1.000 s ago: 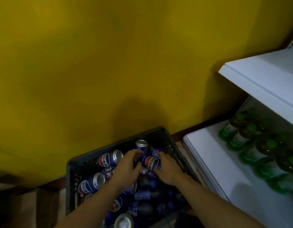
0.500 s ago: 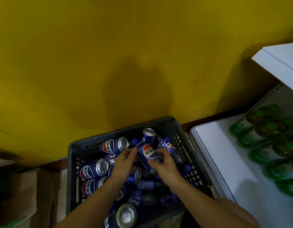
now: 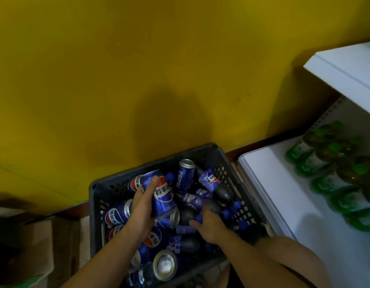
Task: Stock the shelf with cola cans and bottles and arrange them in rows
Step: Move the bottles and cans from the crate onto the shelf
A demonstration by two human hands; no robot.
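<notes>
- A can [image 3: 162,194] is gripped in the left hand [image 3: 141,210], over the crate [image 3: 227,163].
- A bottle [image 3: 187,215] is clasped by the right hand [image 3: 211,225], just beside the left.

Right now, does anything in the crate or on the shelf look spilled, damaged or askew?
Nothing spilled or visibly dented. Pepsi cans and cola bottles lie jumbled at all angles in the grey crate. The left hand holds one can, the right hand grips a bottle. Green-capped bottles on the white shelf look orderly.
</notes>
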